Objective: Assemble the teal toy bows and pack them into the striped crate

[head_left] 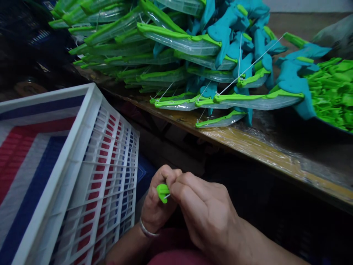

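My left hand (156, 204), with a bracelet at its wrist, is closed around a small bright green plastic piece (162, 191). Against it my right hand (208, 206) is closed in a pinch on a thin white string (167, 196), which runs to the green piece. The fingertips of both hands meet there and hide most of the string. Above, on the bench, lies a large pile of teal and green toy bows (182, 40) with clear plastic limbs. White strings span some of them.
A white slatted plastic crate (91, 95) with a red, white and blue striped lining stands at the left. The wooden bench (237, 143) slants down to the right. At the far right, loose green plastic parts (333, 92) are heaped.
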The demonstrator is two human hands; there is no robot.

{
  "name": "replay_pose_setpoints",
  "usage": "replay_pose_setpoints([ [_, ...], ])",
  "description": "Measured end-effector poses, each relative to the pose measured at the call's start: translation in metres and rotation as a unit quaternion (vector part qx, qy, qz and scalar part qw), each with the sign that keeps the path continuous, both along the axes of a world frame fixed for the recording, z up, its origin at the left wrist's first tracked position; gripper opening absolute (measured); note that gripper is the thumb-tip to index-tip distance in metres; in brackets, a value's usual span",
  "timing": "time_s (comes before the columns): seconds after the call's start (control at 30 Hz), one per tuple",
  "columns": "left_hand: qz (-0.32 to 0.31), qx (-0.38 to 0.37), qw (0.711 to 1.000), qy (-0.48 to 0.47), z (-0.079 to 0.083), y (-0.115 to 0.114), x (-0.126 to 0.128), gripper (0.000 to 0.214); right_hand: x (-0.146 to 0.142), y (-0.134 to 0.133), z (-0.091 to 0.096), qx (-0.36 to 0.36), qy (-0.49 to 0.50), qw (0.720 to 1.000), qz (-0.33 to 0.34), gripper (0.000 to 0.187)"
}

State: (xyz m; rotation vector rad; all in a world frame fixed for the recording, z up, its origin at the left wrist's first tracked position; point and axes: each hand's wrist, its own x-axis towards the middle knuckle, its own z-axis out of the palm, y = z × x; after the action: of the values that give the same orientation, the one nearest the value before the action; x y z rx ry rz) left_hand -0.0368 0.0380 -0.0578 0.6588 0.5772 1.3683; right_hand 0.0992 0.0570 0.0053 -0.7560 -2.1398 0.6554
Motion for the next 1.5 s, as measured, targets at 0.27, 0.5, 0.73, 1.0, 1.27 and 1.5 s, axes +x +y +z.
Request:
replay_pose_setpoints([
  [0.27, -0.076, 0.038, 0.995, -0.052, 0.004, 0.015, -0.003, 0.040, 0.000, 0.007, 0.007, 0.033, -0.008, 0.999, -0.040, 0.024],
  [0.5, -0.097, 0.024, 0.994, -0.040, 0.015, 0.023, -0.005, 0.032, 0.014, 0.018, 0.011, 0.083, -0.014, 0.996, -0.017, 0.018],
  [0.73, -0.103, -0.020, 0.994, -0.035, 0.021, 0.025, 0.000, 0.029, 0.024, 0.024, 0.009, 0.098, -0.063, 0.993, 0.017, 0.023],
  [1.0, -0.114, -0.108, 0.988, 0.004, 0.019, 0.021, 0.001, 0.028, 0.022, 0.024, -0.005, 0.253, -0.134, 0.956, -0.061, 0.022],
  [1.27, -0.004, -0.099, 0.990, 0.098, 0.005, 0.015, 0.017, 0.023, 0.024, 0.040, -0.008, 0.301, -0.131, 0.940, -0.091, 0.017],
  [1.5, 0.004, -0.041, 0.993, 0.115, 0.006, 0.027, 0.008, 0.013, 0.034, 0.055, 0.019, 0.157, 0.031, 0.964, -0.212, 0.012],
])
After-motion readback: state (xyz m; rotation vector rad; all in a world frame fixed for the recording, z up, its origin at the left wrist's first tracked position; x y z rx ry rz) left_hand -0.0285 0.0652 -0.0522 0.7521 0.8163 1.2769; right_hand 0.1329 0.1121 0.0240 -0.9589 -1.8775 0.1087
